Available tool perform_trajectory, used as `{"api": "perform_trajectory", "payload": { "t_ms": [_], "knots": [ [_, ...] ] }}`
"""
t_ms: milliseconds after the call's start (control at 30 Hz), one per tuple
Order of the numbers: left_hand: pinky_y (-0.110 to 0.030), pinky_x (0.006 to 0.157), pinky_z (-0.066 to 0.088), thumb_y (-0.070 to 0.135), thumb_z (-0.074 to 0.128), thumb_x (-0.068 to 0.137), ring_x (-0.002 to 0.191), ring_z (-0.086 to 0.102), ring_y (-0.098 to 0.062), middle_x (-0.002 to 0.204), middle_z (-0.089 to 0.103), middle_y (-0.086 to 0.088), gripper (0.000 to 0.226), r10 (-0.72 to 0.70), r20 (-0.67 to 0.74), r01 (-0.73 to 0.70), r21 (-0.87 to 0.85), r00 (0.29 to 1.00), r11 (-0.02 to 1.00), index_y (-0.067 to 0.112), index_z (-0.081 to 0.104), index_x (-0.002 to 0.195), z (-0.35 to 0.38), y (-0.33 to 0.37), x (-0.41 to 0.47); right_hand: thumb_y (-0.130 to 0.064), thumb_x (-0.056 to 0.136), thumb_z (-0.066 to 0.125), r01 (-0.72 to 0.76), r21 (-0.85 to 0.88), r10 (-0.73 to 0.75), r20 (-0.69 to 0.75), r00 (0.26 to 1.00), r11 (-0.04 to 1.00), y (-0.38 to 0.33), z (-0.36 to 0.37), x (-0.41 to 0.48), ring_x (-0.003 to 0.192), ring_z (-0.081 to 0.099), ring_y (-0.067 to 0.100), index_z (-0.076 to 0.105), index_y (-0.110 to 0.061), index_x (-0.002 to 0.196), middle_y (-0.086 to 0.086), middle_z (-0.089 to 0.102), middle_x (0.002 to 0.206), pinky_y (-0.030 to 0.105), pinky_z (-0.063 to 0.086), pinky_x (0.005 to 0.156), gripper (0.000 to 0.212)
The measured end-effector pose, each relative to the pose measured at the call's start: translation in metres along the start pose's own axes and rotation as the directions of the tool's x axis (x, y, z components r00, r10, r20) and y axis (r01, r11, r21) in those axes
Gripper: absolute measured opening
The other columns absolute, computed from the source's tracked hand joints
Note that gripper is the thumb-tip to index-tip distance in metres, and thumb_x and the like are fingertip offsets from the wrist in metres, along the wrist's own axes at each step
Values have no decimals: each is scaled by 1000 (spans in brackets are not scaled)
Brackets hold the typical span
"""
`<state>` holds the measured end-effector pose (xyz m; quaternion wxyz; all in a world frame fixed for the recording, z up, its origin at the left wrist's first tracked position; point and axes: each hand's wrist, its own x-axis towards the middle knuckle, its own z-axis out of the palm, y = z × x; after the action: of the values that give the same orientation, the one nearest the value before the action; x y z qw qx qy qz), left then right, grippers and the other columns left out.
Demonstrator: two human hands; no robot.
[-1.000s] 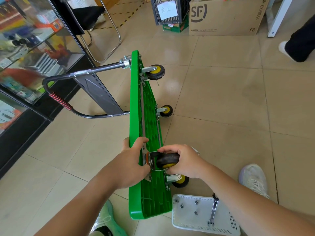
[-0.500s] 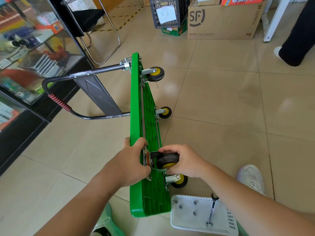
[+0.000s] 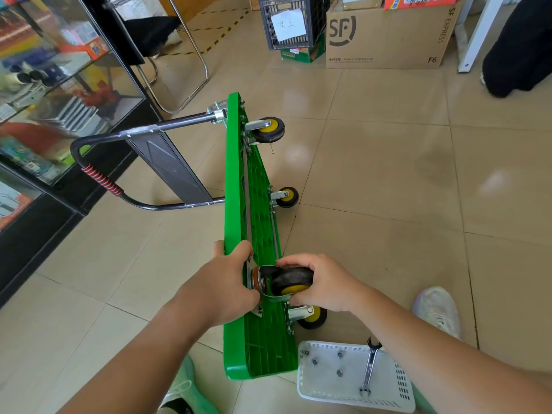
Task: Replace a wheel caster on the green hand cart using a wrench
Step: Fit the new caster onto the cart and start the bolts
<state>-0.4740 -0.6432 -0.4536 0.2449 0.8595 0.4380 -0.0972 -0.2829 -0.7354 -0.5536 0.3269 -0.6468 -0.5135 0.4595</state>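
Observation:
The green hand cart [image 3: 236, 186] stands on its long edge on the tiled floor, underside facing right, black handle [image 3: 101, 177] folded out to the left. My left hand [image 3: 221, 288] grips the cart's upper edge. My right hand [image 3: 319, 282] holds a black-and-yellow wheel caster [image 3: 286, 283] against the underside near the close end. Three other casters [image 3: 270, 130] are mounted on the underside. A wrench [image 3: 369, 367] lies in a white basket [image 3: 397, 383] with several nuts [image 3: 339, 373].
A glass display cabinet [image 3: 53, 94] runs along the left. A metal chair frame [image 3: 191, 55], a dark crate [image 3: 292, 22] and a cardboard box [image 3: 388, 37] stand at the back. Another person's dark leg [image 3: 516, 55] is at the far right. My shoes [image 3: 436, 309] flank the cart.
The view has shifted slightly. Both hands stay where they were, the left on the cart's edge and the right on the caster.

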Motion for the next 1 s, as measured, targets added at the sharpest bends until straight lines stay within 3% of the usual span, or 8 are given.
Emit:
{"api": "perform_trajectory", "payload": {
  "t_ms": [233, 333, 433, 567, 667, 733, 867, 1000],
  "knots": [
    [-25, 57, 43, 28, 66, 85, 69, 59, -19, 108, 30, 3, 44, -12, 2, 12, 7, 1000, 1000, 36, 36, 116, 2, -1, 1, -17, 67, 90, 17, 5, -16, -60, 998, 1000, 8, 1, -8, 113, 63, -1, 58, -49, 131, -22, 65, 124, 33, 51, 104, 78],
    [-26, 57, 43, 27, 66, 85, 68, 59, -20, 109, 30, 2, 43, -18, 2, 18, 9, 1000, 1000, 34, 36, 116, 2, -2, 1, -14, 69, 90, 8, 9, -7, -84, 996, 1000, 10, -1, -14, 113, 61, -4, 56, -49, 133, -23, 64, 125, 25, 49, 103, 80],
    [-25, 57, 45, 27, 67, 85, 69, 60, -22, 109, 30, 1, 44, -14, 15, 14, 7, 1000, 1000, 33, 36, 116, 2, -2, 2, -10, 72, 89, -4, 24, 7, -113, 994, 1000, 13, -5, -24, 109, 57, -16, 53, -46, 136, -30, 61, 122, 11, 45, 96, 82],
    [-31, 62, 48, 28, 69, 83, 72, 59, -25, 110, 31, -2, 47, -18, 40, 18, 17, 999, 1000, 32, 35, 117, 1, -3, 2, -11, 72, 89, -28, 105, 51, -223, 974, 994, 31, -7, -44, 117, 56, -11, 47, -41, 139, -25, 58, 130, 16, 46, 101, 85],
    [-35, 67, 50, 28, 70, 82, 72, 59, -27, 110, 31, -4, 49, -30, 40, 29, 25, 999, 999, 32, 36, 117, -1, -3, 3, -10, 75, 87, -101, 179, 158, -337, 928, 979, 65, 5, -64, 112, 60, -8, 42, -40, 141, -25, 58, 128, 12, 48, 93, 85],
    [-34, 66, 47, 27, 70, 83, 72, 58, -26, 111, 31, -5, 48, -29, 44, 28, 23, 999, 999, 30, 36, 117, -1, -3, 3, -11, 75, 87, -171, 194, 234, -373, 898, 966, 93, 21, -78, 103, 65, -4, 46, -43, 133, -20, 64, 119, 14, 50, 89, 77],
    [-31, 64, 44, 26, 70, 84, 73, 56, -24, 112, 31, -4, 48, -18, 45, 18, 8, 999, 1000, 28, 37, 119, -3, 0, 3, -10, 77, 84, -310, 122, 333, -306, 892, 943, 144, 62, -93, 84, 67, 10, 58, -38, 110, -7, 70, 96, 21, 52, 80, 51],
    [-27, 64, 43, 27, 71, 84, 77, 56, -21, 112, 32, -2, 49, -21, 43, 20, 2, 999, 1000, 30, 37, 120, -3, 1, 4, -15, 78, 83, -406, 0, 399, -186, 898, 914, 182, 100, -85, 73, 61, 6, 62, -39, 90, -6, 65, 81, 17, 46, 70, 35]
  ]
}}
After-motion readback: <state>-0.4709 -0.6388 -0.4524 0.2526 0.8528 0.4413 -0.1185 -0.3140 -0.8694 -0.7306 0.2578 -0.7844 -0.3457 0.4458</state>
